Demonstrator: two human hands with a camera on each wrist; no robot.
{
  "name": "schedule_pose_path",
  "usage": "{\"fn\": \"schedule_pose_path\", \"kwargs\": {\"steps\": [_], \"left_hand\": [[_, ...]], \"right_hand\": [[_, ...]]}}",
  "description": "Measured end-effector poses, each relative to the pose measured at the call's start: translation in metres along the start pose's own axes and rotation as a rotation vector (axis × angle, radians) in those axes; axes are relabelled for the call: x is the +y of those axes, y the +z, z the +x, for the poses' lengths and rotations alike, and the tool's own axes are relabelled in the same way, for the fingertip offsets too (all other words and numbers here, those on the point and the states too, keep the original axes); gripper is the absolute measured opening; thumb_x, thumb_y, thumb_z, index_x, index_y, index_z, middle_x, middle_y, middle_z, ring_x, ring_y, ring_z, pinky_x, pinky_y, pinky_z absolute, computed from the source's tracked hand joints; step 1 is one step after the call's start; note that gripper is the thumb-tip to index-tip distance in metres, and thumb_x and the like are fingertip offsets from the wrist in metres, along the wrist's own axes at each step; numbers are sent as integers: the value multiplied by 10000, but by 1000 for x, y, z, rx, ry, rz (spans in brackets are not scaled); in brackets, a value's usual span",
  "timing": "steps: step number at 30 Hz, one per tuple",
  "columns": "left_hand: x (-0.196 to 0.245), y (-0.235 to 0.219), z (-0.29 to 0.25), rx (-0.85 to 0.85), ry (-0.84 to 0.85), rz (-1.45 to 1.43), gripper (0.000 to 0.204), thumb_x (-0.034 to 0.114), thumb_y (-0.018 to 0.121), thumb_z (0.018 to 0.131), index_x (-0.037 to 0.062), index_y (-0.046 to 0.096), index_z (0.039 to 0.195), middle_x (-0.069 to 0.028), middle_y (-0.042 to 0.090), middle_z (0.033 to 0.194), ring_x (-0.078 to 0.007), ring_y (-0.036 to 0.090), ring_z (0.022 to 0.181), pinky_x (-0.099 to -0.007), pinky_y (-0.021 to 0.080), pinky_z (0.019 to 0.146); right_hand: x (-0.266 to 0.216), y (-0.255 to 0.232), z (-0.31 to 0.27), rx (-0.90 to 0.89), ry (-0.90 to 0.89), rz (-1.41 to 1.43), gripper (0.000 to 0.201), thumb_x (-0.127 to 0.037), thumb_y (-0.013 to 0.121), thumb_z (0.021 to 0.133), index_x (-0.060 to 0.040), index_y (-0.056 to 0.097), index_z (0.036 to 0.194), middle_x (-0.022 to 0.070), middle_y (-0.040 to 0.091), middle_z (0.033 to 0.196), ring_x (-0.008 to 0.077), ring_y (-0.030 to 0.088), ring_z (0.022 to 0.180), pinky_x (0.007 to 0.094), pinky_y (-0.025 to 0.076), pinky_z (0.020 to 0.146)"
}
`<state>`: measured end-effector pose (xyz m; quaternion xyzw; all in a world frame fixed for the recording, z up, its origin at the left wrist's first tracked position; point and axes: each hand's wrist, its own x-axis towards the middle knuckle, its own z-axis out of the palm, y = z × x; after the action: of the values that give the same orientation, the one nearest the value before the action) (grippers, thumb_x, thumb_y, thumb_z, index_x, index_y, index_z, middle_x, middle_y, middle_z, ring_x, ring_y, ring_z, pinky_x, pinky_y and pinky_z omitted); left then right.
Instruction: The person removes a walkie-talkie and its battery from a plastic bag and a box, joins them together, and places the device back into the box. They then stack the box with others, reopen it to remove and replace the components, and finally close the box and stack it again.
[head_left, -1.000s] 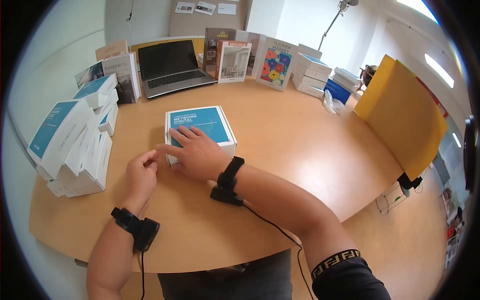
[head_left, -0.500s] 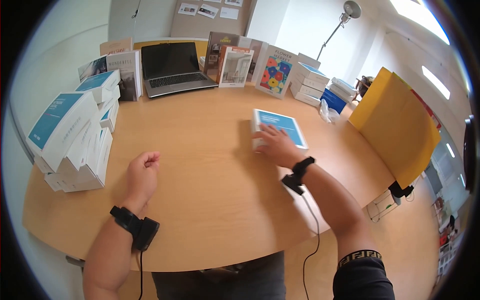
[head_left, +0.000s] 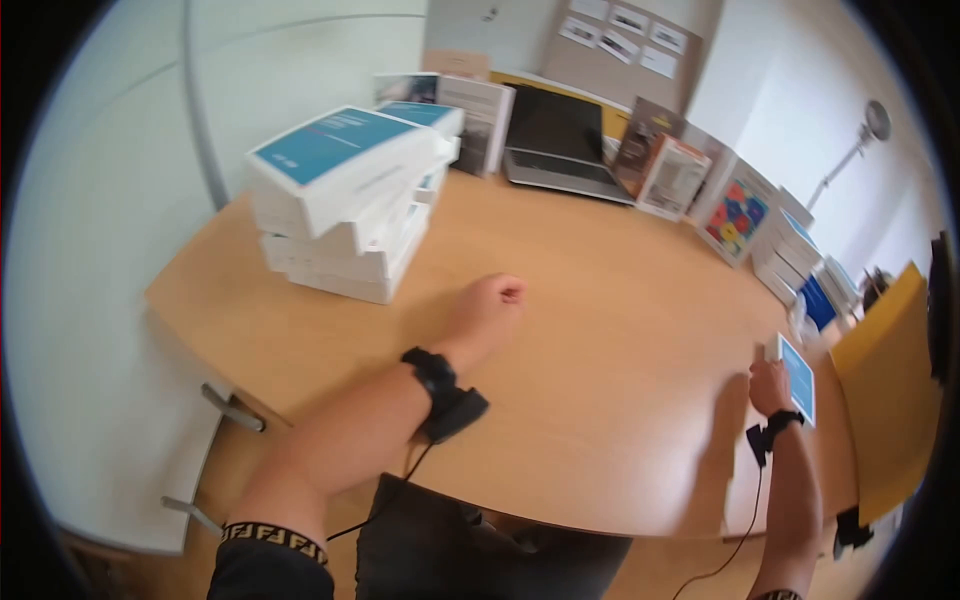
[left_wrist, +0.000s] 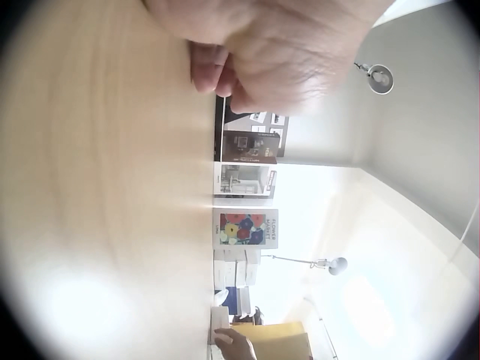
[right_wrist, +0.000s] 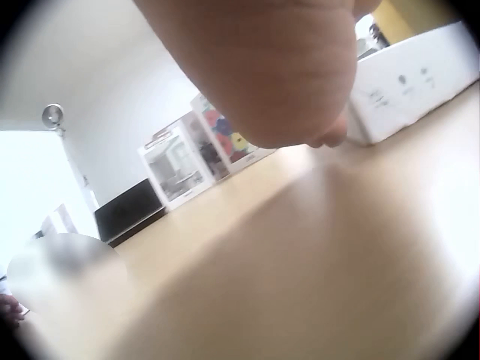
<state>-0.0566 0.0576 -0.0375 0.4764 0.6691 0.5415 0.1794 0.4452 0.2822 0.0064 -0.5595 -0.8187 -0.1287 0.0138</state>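
A white box with a blue top (head_left: 797, 378) lies flat near the right end of the table. My right hand (head_left: 771, 388) is at the box's left side and touches it. In the right wrist view the box's white side wall (right_wrist: 417, 81) shows just past this hand (right_wrist: 277, 71), whose palm hides most of the fingers. My left hand (head_left: 492, 308) rests on the table with fingers loosely curled and nothing in them. The left wrist view shows its curled fingertips (left_wrist: 208, 73) close over the wood.
Similar white boxes (head_left: 345, 160) form an uneven stack at the left. A laptop (head_left: 565, 150) stands at the back, with upright books (head_left: 735, 210) beside it. More stacked boxes (head_left: 783, 258) and a yellow panel (head_left: 885, 390) stand on the right. Cables trail from both wrists.
My right hand has slid the box from in front of me to the table's right end. The left hand has stayed on the table, and the head view has turned.
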Motion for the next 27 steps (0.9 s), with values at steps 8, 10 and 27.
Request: {"fn": "schedule_pose_path", "kwargs": {"steps": [8,10,27], "left_hand": [[32,-12,-16,-66,-97,-159,280,272,707,939,15,710,1052,-26,690,888,-113,638,813,-274,524,737],[48,-28,-25,-112,-195,-243,315,319,704,950,13,711,1026,-24,683,884,-109,632,809,-267,523,736],[102,-225,-56,367,-485,-461,986,883,437,830,-28,568,1185,-179,671,980,-247,686,804,-289,535,672]], "right_hand": [[-230,-42,-17,45,-170,897,373,-270,663,934,-67,650,1247,192,721,1093,325,697,996,403,537,899],[-254,-40,-16,43,-216,1023,398,-287,669,938,-59,645,1263,184,724,1090,306,697,1002,390,535,902],[-262,-26,-24,104,-301,1277,202,-128,657,974,32,698,1091,57,711,903,121,638,816,271,518,752]]}}
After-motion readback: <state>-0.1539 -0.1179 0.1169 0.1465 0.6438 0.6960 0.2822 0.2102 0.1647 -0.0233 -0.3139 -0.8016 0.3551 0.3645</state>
